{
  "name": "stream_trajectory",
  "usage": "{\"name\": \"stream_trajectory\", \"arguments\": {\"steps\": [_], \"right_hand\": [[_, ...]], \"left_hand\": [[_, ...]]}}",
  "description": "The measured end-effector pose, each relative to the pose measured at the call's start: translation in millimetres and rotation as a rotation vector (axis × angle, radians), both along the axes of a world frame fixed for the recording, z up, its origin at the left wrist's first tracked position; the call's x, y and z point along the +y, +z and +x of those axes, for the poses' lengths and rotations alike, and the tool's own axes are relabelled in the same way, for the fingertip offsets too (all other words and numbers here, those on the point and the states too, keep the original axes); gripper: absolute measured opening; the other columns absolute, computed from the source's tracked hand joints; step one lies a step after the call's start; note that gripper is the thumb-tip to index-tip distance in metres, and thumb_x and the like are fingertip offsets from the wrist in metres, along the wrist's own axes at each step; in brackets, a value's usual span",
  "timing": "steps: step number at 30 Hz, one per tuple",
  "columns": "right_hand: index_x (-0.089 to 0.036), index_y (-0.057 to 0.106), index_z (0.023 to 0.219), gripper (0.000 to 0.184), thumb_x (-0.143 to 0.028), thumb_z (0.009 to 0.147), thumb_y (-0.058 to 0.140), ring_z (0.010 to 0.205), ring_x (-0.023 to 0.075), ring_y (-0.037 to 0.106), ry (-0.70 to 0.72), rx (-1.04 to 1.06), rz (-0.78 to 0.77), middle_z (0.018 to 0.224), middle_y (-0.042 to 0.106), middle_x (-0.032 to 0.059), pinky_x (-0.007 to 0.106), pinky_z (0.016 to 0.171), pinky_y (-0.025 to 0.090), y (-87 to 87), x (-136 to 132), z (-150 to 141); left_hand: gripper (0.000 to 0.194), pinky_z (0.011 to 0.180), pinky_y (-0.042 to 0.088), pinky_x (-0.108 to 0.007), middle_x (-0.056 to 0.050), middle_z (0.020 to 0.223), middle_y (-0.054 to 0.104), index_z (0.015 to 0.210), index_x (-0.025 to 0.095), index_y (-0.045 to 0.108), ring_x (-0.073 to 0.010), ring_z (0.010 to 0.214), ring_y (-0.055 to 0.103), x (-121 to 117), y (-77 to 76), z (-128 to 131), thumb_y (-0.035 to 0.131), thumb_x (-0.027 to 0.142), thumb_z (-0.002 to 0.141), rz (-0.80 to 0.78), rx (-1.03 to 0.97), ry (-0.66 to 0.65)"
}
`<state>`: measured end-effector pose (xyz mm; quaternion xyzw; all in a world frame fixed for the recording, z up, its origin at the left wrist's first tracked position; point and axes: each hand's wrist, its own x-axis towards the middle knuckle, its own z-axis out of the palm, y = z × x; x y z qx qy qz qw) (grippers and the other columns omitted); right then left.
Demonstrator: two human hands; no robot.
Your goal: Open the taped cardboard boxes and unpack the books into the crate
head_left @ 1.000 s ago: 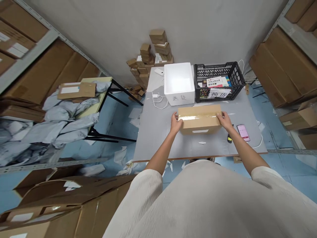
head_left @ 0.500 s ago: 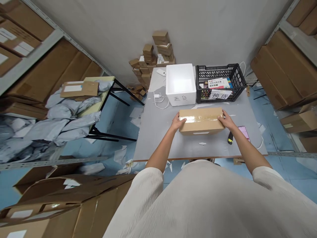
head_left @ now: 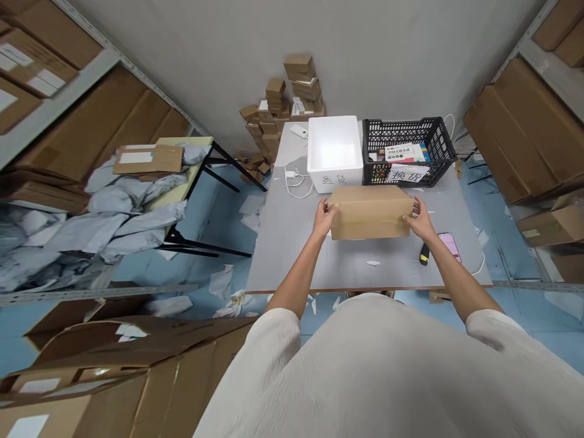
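Observation:
A long brown cardboard box (head_left: pixel 370 213) is gripped between my two hands above the grey table (head_left: pixel 292 255), tilted so that its taped face turns toward me. My left hand (head_left: pixel 323 217) clasps the left end, thumb on the near face. On the right end, my right hand (head_left: pixel 420 220) holds the box the same way. Close by my right forearm lie a black-and-yellow box cutter (head_left: pixel 424 254) and a phone (head_left: pixel 450 246) with a pink screen. A small white paper scrap (head_left: pixel 373 263) rests in front of the box.
Behind the box stand a white foam bin (head_left: pixel 336 176) and a black plastic crate (head_left: pixel 438 173) holding books. Small cartons (head_left: pixel 298 91) are stacked by the wall. Grey mailing bags (head_left: pixel 109 198) cover a side table at left. Large boxes (head_left: pixel 524 134) fill the right shelf.
Both hands have tipped the box, so the shiny tape strip that faced up now faces me. The box has risen slightly off the table and moved a little away from me.

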<state>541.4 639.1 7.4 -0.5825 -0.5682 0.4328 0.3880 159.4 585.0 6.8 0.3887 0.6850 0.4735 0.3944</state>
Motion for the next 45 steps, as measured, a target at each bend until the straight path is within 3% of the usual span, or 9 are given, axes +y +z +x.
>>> {"name": "stream_trajectory", "arguments": {"steps": [5, 11, 15, 21, 24, 31, 36, 40, 45], "right_hand": [[-0.020, 0.046, 0.171, 0.104, -0.070, 0.084, 0.072, 0.120, 0.0331, 0.073, -0.066, -0.127, -0.156, 0.143, 0.069, 0.0175, 0.051, 0.113, 0.056, -21.1, -22.4, 2.3], [-0.020, 0.056, 0.163, 0.095, -0.074, 0.086, 0.068, 0.114, 0.0360, 0.073, -0.076, -0.332, -0.201, 0.116, 0.077, 0.0126, 0.051, 0.112, 0.054, -43.8, -38.9, 12.1], [-0.019, 0.059, 0.158, 0.088, -0.071, 0.087, 0.066, 0.114, 0.0367, 0.072, -0.069, -0.431, -0.246, 0.112, 0.077, 0.0126, 0.050, 0.109, 0.055, -57.7, -46.8, 9.5], [-0.020, 0.064, 0.150, 0.082, -0.070, 0.085, 0.071, 0.112, 0.0362, 0.075, -0.033, -0.460, -0.351, 0.114, 0.078, 0.0136, 0.050, 0.108, 0.056, -68.1, -53.3, 11.8], [-0.023, 0.062, 0.151, 0.083, -0.065, 0.082, 0.077, 0.109, 0.0334, 0.076, -0.008, -0.375, -0.366, 0.113, 0.079, 0.0108, 0.048, 0.106, 0.059, -67.5, -48.6, 15.4], [-0.024, 0.056, 0.161, 0.091, -0.047, 0.076, 0.079, 0.131, 0.0331, 0.071, 0.001, -0.206, -0.360, 0.164, 0.060, 0.0184, 0.051, 0.115, 0.058, -55.8, -12.5, -2.0], [-0.023, 0.055, 0.164, 0.094, -0.044, 0.075, 0.078, 0.132, 0.0358, 0.071, -0.089, -0.069, -0.356, 0.167, 0.059, 0.0190, 0.050, 0.111, 0.062, -52.2, 18.7, -21.7], [-0.021, 0.050, 0.167, 0.097, -0.045, 0.076, 0.075, 0.132, 0.0333, 0.072, -0.085, -0.031, -0.356, 0.164, 0.062, 0.0187, 0.050, 0.113, 0.062, -56.3, 29.3, -28.9], [-0.023, 0.041, 0.174, 0.104, -0.053, 0.079, 0.073, 0.131, 0.0332, 0.073, -0.099, -0.066, -0.366, 0.165, 0.062, 0.0177, 0.049, 0.112, 0.063, -60.8, 22.3, -26.9]], "left_hand": [[0.062, 0.107, 0.054, -0.036, -0.014, 0.144, 0.070, 0.157, 0.024, 0.057, -0.0268, 0.131, 0.069, -20.5, -21.9, 1.6, 0.067, 0.054, 0.104, -0.189, 0.037, 0.042], [0.041, 0.101, 0.054, -0.036, -0.011, 0.123, 0.075, 0.138, 0.021, 0.067, -0.0262, 0.115, 0.073, -44.7, -49.0, 6.7, 0.067, 0.040, 0.100, -0.327, 0.193, 0.017], [0.032, 0.096, 0.054, -0.036, -0.010, 0.116, 0.077, 0.120, 0.023, 0.071, -0.0278, 0.110, 0.075, -57.4, -60.1, 9.9, 0.068, 0.048, 0.100, -0.382, 0.220, 0.021], [0.039, 0.096, 0.053, -0.040, -0.013, 0.114, 0.080, 0.104, 0.025, 0.071, -0.0336, 0.111, 0.076, -66.3, -69.6, 8.8, 0.066, 0.064, 0.101, -0.477, 0.229, 0.000], [0.040, 0.100, 0.053, -0.042, -0.014, 0.114, 0.079, 0.110, 0.025, 0.070, -0.0345, 0.115, 0.075, -60.0, -73.1, 8.7, 0.068, 0.063, 0.099, -0.474, 0.251, -0.008], [0.043, 0.115, 0.050, -0.041, -0.019, 0.153, 0.064, 0.136, 0.022, 0.063, -0.0280, 0.136, 0.066, -9.8, -70.8, 8.5, 0.068, 0.043, 0.099, -0.287, 0.143, 0.007], [0.059, 0.123, 0.047, -0.043, -0.018, 0.168, 0.056, 0.152, 0.026, 0.057, -0.0300, 0.152, 0.059, 25.7, -61.8, 9.3, 0.072, 0.039, 0.096, -0.272, 0.052, 0.047], [0.076, 0.122, 0.049, -0.045, -0.014, 0.164, 0.063, 0.166, 0.028, 0.046, -0.0301, 0.146, 0.065, 30.3, -58.4, 12.2, 0.072, 0.036, 0.095, -0.272, -0.027, -0.027], [0.087, 0.120, 0.050, -0.042, -0.014, 0.161, 0.065, 0.171, 0.027, 0.040, -0.0302, 0.142, 0.068, 21.7, -52.3, 12.7, 0.075, 0.038, 0.093, -0.283, -0.029, -0.038]]}}
